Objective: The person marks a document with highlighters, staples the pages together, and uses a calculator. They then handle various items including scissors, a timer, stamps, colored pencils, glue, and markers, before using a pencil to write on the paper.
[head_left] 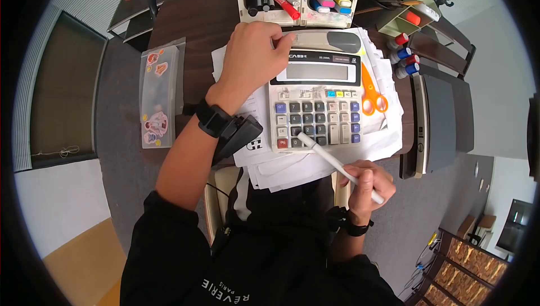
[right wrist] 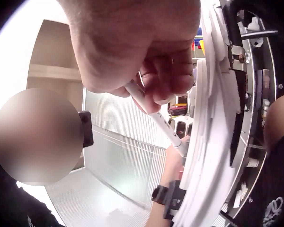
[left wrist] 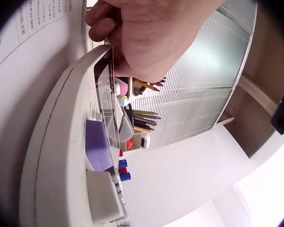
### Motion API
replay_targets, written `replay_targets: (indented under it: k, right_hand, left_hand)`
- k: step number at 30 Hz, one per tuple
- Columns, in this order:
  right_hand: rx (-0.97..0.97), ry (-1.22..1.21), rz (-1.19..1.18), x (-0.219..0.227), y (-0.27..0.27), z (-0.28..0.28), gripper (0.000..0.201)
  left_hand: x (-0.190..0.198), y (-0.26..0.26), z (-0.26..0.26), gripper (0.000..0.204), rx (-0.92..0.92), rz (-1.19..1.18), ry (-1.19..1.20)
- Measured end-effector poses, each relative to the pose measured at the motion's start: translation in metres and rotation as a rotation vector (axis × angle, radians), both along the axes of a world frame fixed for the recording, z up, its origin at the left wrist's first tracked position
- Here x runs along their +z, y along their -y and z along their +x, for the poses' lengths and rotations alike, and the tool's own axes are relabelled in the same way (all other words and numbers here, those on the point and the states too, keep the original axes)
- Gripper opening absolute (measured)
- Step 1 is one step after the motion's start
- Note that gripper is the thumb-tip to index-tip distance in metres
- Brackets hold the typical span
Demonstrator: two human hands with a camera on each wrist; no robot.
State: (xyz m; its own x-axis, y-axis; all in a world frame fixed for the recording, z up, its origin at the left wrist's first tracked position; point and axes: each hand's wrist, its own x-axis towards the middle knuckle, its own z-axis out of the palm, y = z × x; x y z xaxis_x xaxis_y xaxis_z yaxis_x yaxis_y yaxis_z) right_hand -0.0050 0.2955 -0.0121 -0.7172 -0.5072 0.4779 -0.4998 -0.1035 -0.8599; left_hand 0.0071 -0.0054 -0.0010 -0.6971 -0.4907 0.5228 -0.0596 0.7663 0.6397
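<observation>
The large grey desktop calculator (head_left: 315, 99) lies on a stack of white papers (head_left: 388, 132) on the dark tabletop (head_left: 191, 19). The right hand (head_left: 368, 185) grips a white pen (head_left: 337, 165), tip at the calculator's lower keys. The left hand (head_left: 253, 53), fingers curled, holds the calculator's top-left corner. Orange-handled scissors (head_left: 371, 93) lie just right of it.

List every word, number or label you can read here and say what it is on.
"REVERIE PARIS", upside down, on the black top of the person.
"GT" on the top-left key of the calculator; digits "7", "8", "9" on the keys beside it.
Calculator brand line starts "CA"; the rest and the model number are blurred.
Printed columns on the paper under the calculator: too small to read.
White pen lettering: too blurred to read.
</observation>
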Motion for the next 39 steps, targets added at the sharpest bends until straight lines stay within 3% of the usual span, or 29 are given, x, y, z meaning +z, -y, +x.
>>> replay_targets:
  k: [3, 6, 11, 13, 18, 23, 27, 29, 35, 37, 39]
  right_hand:
    - [-0.035, 0.068, -0.083, 0.001, -0.003, 0.0, 0.036]
    - [-0.099, -0.026, 0.068, 0.003, -0.006, -0.004, 0.036]
    - [-0.096, 0.075, -0.088, 0.002, -0.005, -0.005, 0.038]
    - [-0.09, -0.044, 0.092, 0.005, -0.004, -0.006, 0.039]
    - [-0.073, 0.004, -0.077, 0.0, -0.008, -0.008, 0.036]
    - [-0.091, -0.05, 0.021, 0.003, -0.009, -0.012, 0.041]
    - [-0.072, 0.056, -0.143, 0.002, -0.008, -0.01, 0.036]
    - [-0.124, -0.057, 0.059, 0.004, -0.001, -0.011, 0.043]
    - [-0.088, 0.055, -0.123, 0.006, -0.008, -0.012, 0.033]
    - [-0.095, -0.098, 0.094, 0.007, -0.005, -0.013, 0.034]
    - [-0.083, -0.09, 0.093, 0.007, -0.007, -0.013, 0.033]
  left_hand:
    - [-0.001, -0.001, 0.0, 0.034, 0.009, 0.007, 0.008]
    - [0.0, -0.001, -0.001, 0.035, 0.007, -0.01, 0.003]
    - [-0.002, 0.0, 0.0, 0.034, 0.001, 0.035, 0.005]
    - [-0.001, -0.001, -0.001, 0.034, 0.001, 0.022, -0.004]
    - [0.001, -0.002, 0.001, 0.035, 0.019, 0.031, 0.028]
    - [0.003, -0.002, 0.0, 0.034, 0.006, 0.002, 0.01]
    - [-0.001, 0.0, 0.0, 0.033, 0.003, 0.004, -0.003]
    - [0.0, 0.0, 0.0, 0.033, 0.003, 0.003, 0.015]
    - [-0.002, 0.002, 0.0, 0.033, 0.009, -0.015, 0.026]
    - [-0.003, 0.001, -0.001, 0.033, 0.002, -0.011, 0.01]
    - [-0.003, 0.002, -0.001, 0.034, 0.002, -0.011, -0.004]
